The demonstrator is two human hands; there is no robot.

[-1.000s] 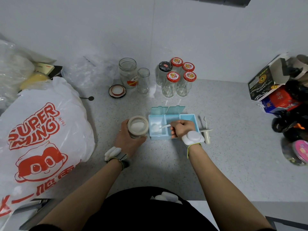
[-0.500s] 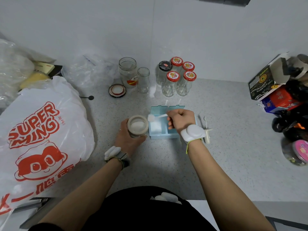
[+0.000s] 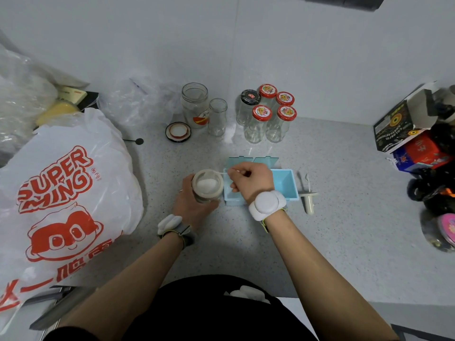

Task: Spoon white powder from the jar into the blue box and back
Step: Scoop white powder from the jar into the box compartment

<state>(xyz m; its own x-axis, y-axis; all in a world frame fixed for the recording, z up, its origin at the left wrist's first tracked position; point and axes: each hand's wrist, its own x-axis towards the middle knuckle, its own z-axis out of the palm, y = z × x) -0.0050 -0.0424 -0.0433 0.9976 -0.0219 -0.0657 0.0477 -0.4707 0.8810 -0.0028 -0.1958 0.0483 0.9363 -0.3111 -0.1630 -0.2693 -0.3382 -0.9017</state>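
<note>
Beside the blue box (image 3: pixel 285 184), touching its left wall, I keep the jar (image 3: pixel 207 185) of white powder upright on the table (image 3: pixel 344 242), my left hand (image 3: pixel 190 205) wrapped round it so it cannot tip. My right hand (image 3: pixel 248 179) pinches the spoon (image 3: pixel 224 172), its bowl at the jar's rim, likely returning powder.

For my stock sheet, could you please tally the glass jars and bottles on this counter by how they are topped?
Red-lidded clear glass bottles: 4
Black-lidded glass jar: 1
Open empty glass jars: 2
Open powder jar held by left hand: 1
Total: 8
</note>
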